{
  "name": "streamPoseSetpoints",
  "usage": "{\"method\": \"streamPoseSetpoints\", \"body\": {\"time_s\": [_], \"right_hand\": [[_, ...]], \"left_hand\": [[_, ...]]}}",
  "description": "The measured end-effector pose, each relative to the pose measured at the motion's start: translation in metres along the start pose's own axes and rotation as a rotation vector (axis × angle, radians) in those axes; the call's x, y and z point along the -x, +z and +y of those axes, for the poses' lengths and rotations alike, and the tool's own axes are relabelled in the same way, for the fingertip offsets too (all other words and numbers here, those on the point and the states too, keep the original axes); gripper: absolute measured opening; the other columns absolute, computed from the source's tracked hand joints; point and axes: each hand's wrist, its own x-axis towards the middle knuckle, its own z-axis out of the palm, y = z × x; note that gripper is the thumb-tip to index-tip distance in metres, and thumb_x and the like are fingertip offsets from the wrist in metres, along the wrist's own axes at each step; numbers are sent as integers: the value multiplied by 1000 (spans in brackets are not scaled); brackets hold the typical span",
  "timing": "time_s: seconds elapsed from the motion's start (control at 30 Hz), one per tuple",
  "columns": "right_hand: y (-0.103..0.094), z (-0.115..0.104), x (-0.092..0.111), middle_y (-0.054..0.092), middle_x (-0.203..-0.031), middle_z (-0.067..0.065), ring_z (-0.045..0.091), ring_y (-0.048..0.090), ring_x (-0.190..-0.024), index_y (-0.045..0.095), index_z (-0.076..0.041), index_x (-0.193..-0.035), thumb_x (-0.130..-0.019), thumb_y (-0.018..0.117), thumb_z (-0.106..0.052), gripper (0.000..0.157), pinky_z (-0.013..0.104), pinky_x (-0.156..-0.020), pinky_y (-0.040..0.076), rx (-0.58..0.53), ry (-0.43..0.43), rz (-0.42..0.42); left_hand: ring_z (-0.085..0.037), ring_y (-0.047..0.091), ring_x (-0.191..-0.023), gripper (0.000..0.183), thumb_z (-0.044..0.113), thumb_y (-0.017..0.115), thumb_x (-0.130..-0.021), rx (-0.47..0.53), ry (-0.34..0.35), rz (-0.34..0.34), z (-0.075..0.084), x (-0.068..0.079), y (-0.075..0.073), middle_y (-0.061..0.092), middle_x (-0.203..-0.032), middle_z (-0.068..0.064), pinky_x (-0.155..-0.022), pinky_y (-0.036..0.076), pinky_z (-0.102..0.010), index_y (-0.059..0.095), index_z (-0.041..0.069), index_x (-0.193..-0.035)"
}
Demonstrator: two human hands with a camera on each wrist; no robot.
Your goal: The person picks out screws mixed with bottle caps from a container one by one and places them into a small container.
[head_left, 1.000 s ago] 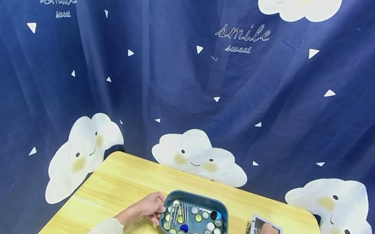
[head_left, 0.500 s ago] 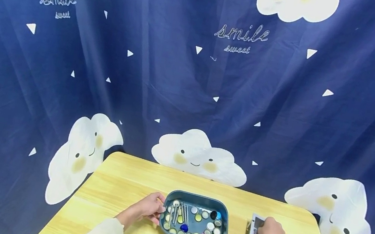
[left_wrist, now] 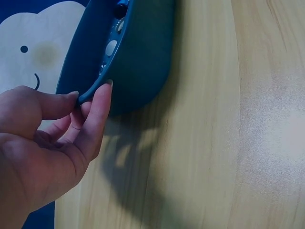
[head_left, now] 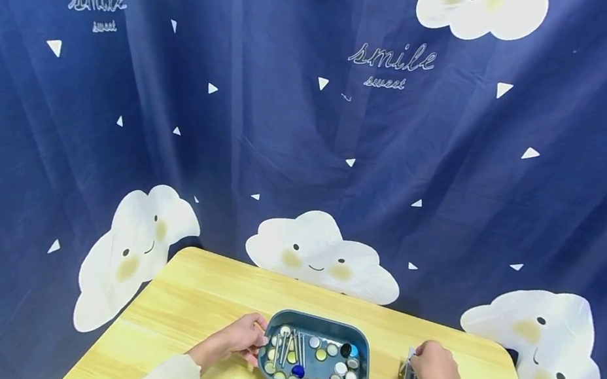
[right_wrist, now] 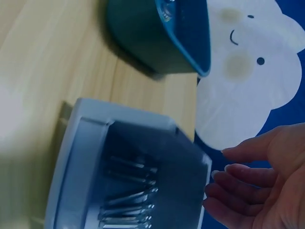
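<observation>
My left hand (head_left: pixel 244 337) pinches the left rim of a dark teal plastic tub (head_left: pixel 330 321) between thumb and fingers. In the left wrist view, the thumb lies inside that rim and the fingers outside. Several round coloured caps (head_left: pixel 341 366) lie in the tub, with thin metal rods (head_left: pixel 287 349) at its left. My right hand (head_left: pixel 436 369) is at the far end of a grey open box (right_wrist: pixel 143 117). Its fingers are relaxed and slightly bent, thumb apart, with nothing visible between them. Whether the fingertips touch the rim, I cannot tell. Several metal rods (right_wrist: pixel 126 210) lie inside this box.
Tub and box stand apart on a light wooden table (head_left: pixel 228 287), the box to the right. Behind the table hangs a dark blue curtain (head_left: pixel 291 115) printed with white clouds. The table's far edge runs close behind both containers.
My right hand has moved from inside the grey box to its far end, uncovering the rods in it. My left hand and the teal tub stay in place.
</observation>
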Motion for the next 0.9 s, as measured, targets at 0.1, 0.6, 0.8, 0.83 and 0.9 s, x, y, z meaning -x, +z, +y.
{"method": "streamPoseSetpoints", "body": {"time_s": [0.1,0.6,0.8,0.83,0.9], "right_hand": [[2,-9,-1,44,-59,-3,16,40,-55,48,-16,-61,-79,57,-5,23,25,-45,29,-11,-45,22],[16,-63,-4,75,-86,13,34,70,-82,73,0,-87,-80,71,-7,10,56,-78,63,-9,-248,88],[24,-80,-2,77,-86,12,33,72,-84,75,3,-94,-82,75,-8,16,54,-79,65,-37,-265,73],[25,-83,-2,76,-85,12,31,72,-83,75,3,-94,-82,76,-8,16,52,-77,65,-40,-265,67],[29,-88,-2,76,-84,10,29,72,-81,75,2,-95,-81,77,-9,18,50,-76,66,-45,-270,58]], "left_hand": [[-14,56,-60,33,-4,59,-95,0,2,3,0,1,0,60,-83,-12,-53,68,-30,46,-7,-126],[-13,55,-59,35,-4,60,-95,11,-5,14,-2,0,0,58,-79,-7,-54,69,-31,46,-8,-127],[-12,54,-59,35,-3,60,-95,8,3,8,-4,-1,-2,57,-77,-6,-57,70,-34,46,-7,-127],[-12,54,-59,35,-3,60,-95,8,3,7,-4,-1,-2,56,-77,-5,-57,70,-34,46,-7,-127],[-12,53,-59,35,-2,60,-95,9,5,4,-4,0,-2,56,-76,-5,-56,69,-34,46,-7,-127]]}}
